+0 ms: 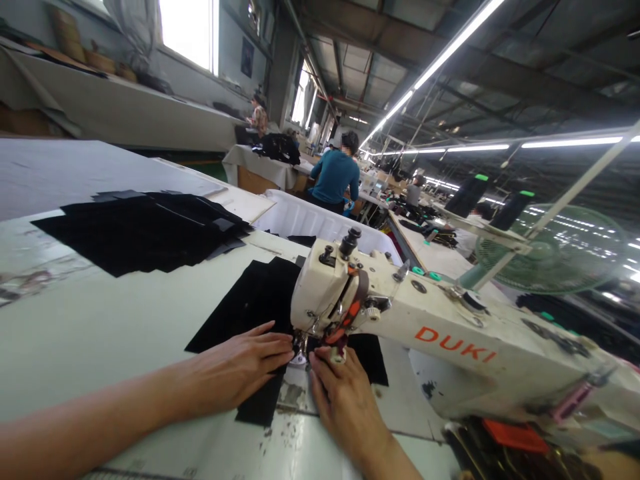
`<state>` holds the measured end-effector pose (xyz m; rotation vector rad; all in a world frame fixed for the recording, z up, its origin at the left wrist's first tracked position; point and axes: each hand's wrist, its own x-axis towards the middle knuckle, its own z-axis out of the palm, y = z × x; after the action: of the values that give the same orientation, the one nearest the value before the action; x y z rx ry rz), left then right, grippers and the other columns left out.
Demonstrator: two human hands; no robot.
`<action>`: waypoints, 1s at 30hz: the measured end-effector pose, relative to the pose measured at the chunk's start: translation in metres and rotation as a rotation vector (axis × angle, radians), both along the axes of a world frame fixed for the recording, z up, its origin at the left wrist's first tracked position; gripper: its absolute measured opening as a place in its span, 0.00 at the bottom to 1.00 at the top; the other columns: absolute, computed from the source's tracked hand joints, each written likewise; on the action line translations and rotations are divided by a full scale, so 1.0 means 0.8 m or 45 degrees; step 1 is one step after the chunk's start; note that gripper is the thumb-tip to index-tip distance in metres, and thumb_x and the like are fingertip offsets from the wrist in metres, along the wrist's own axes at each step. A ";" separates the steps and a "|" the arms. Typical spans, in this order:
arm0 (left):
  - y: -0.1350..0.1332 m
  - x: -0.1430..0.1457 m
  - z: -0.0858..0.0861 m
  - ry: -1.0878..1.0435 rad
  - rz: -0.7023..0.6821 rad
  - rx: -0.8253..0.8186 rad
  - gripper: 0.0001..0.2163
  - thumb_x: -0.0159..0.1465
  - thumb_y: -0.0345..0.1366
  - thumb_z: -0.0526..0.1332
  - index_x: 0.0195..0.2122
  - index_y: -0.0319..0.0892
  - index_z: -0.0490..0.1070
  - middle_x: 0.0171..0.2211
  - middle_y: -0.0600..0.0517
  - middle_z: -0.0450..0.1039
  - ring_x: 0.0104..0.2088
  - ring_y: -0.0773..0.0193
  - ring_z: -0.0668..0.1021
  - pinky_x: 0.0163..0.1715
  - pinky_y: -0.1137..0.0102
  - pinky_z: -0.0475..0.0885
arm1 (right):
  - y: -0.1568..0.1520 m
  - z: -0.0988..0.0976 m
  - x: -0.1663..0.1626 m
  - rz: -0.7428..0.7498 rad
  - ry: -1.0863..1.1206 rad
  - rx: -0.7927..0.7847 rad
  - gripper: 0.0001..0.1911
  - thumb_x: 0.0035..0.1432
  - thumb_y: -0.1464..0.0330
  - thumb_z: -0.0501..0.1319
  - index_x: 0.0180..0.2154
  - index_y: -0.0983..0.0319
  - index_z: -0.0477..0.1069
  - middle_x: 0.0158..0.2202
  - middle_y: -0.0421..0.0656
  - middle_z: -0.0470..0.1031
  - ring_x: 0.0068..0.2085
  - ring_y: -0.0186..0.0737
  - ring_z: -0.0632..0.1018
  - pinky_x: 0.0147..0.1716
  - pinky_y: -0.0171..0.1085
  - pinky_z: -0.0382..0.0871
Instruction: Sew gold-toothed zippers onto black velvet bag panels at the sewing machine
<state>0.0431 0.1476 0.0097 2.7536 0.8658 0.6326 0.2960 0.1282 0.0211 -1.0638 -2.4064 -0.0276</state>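
My left hand [235, 370] lies palm down, fingers stretched out, on a black fabric piece [260, 400] just left of the presser foot [299, 355]. On the other side of the foot, my right hand [347, 400] has its fingers bent, with thumb and forefinger close together at the fabric; some fingertips are hidden by the machine. The white sewing machine [325, 287], lettered DUKI, stands over the work. More black fabric [245, 300] spreads behind my left hand, and another part [369, 360] shows beyond my right hand.
A stack of black fabric pieces [155, 230] lies at the left on the table [125, 320]. Behind the machine stands a white plastic bin [295, 212]. Thread cones [467, 193] and a green fan [550, 250] are at the right. A person in a teal top [335, 177] sits farther back.
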 end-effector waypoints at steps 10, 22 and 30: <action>-0.001 -0.001 0.009 0.067 -0.016 -0.033 0.21 0.69 0.25 0.54 0.62 0.41 0.69 0.61 0.46 0.73 0.65 0.58 0.70 0.72 0.59 0.48 | 0.012 0.008 0.010 0.026 0.363 -0.310 0.13 0.68 0.73 0.52 0.44 0.57 0.73 0.42 0.45 0.79 0.45 0.43 0.80 0.46 0.39 0.75; 0.000 -0.001 0.008 0.116 0.002 -0.034 0.23 0.66 0.25 0.57 0.63 0.40 0.69 0.62 0.47 0.72 0.65 0.58 0.70 0.72 0.59 0.48 | 0.023 0.011 -0.003 0.020 0.185 -0.139 0.13 0.63 0.73 0.60 0.47 0.56 0.79 0.46 0.45 0.81 0.48 0.46 0.80 0.50 0.42 0.74; 0.004 0.005 0.005 0.071 0.052 -0.044 0.20 0.67 0.27 0.59 0.59 0.40 0.74 0.58 0.45 0.76 0.60 0.54 0.76 0.67 0.55 0.62 | 0.030 -0.021 -0.022 -0.059 0.070 0.232 0.07 0.60 0.74 0.67 0.40 0.57 0.80 0.37 0.43 0.83 0.38 0.45 0.81 0.41 0.40 0.73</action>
<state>0.0474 0.1509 0.0140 2.7411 0.9382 0.5447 0.2781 0.1522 0.0040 -1.0220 -2.2807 -0.2258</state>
